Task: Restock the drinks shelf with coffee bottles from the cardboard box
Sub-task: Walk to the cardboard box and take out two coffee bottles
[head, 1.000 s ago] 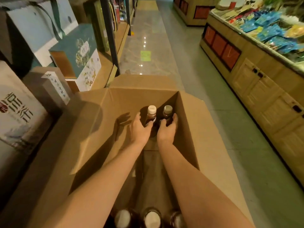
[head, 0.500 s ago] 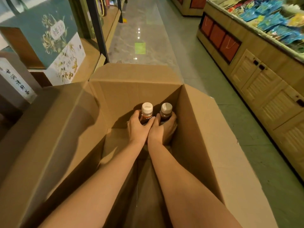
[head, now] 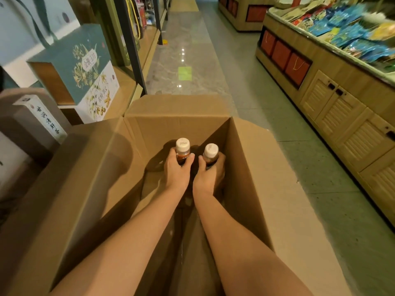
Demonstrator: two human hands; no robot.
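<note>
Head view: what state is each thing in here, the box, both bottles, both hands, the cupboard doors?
cardboard box: open, flaps folded outward.
left bottle: capped, inside the box.
right bottle: capped, inside the box.
left hand: grips the left bottle.
right hand: grips the right bottle.
cupboard doors: shut.

A glossy grey stone floor (head: 186, 50) runs up the centre, reflecting ceiling lights. Wooden shelving (head: 125, 86) with dark posts lines the left; a wooden counter (head: 346, 116) with slatted doors fills the right.
</note>
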